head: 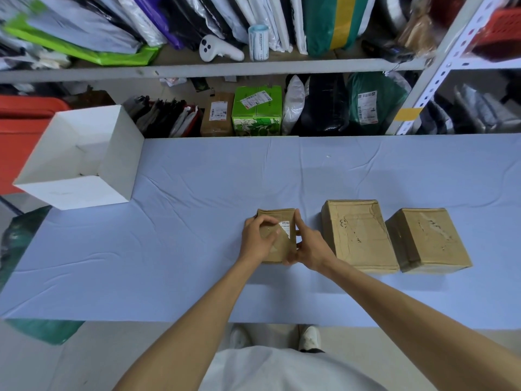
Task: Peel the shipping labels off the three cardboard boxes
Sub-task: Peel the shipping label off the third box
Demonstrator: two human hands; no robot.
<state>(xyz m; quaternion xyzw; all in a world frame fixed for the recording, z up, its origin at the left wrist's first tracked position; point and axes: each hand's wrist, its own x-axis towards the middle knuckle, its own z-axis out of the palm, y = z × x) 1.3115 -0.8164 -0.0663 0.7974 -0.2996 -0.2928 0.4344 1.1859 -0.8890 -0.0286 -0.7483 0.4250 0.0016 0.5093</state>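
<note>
Label (285, 227): white shipping sticker on top of the leftmost cardboard box (277, 251), mostly hidden by fingers; print "27/42" readable, a diagonal edge shows at its near side.
Leftmost box: small, sits on the blue-covered table (174, 249), near centre, well left of the table's right end.
Left hand (258, 240): arm reaches in from low left, palm down over the box top, fingers curled, fingertips pressing at the label's left edge; pinching or just pressing, can't tell.
Right hand (310, 249): arm comes in from low right, hand wraps the box's right side, thumb up along the far corner, fingers closed around the near edge, gripping the box.
Middle box (358, 235): just right of the held one, top bare, torn paper marks.
Right box (425, 238): beside the middle box, top also bare and scuffed.
White open carton (81, 159): far left table corner, tilted.
Background: shelf (214, 67) with parcels behind the table.
</note>
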